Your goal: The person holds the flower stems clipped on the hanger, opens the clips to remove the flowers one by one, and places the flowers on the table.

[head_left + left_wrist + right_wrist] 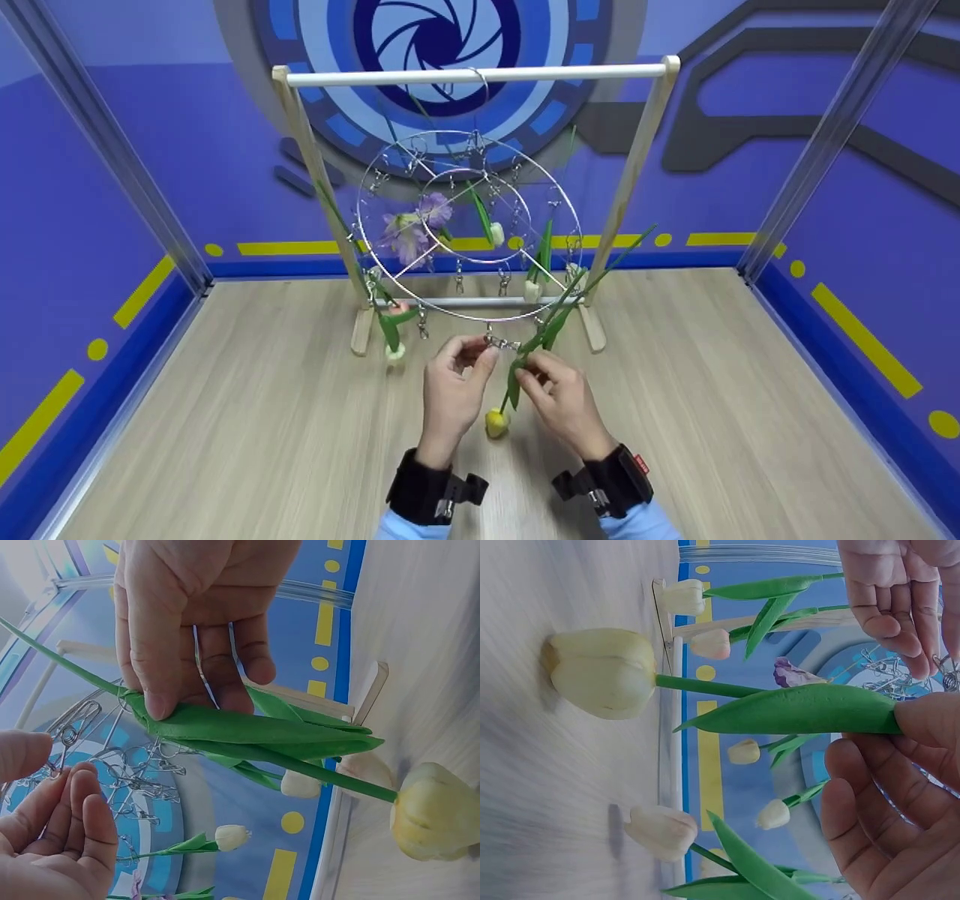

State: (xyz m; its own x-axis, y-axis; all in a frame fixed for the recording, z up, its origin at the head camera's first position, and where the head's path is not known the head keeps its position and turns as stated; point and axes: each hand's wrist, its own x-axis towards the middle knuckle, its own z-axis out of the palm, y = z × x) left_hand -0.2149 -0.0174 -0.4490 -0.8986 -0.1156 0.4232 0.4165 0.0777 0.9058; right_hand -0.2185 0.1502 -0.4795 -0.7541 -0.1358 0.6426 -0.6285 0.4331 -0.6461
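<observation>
My left hand (454, 390) pinches a metal clip (69, 733) at the front of the round wire hanger (480, 321). Just right of it, my right hand (566, 401) pinches a yellow artificial tulip (496, 424) by its leaf and stem, between thumb and fingers. The bloom points down toward the tabletop, and the stem runs up past the clip in the head view. In the right wrist view the tulip's green leaf (795, 711) lies under my thumb, with the other fingers loosely bent below.
A wooden rack (634, 165) carries the hanger on its top bar (570, 73). Several white tulips (532, 291) and purple flowers (405, 234) hang from the clips, with another pale tulip (395, 351) at the left. Below is a wood-grain table (247, 420), walled in by blue panels (97, 172).
</observation>
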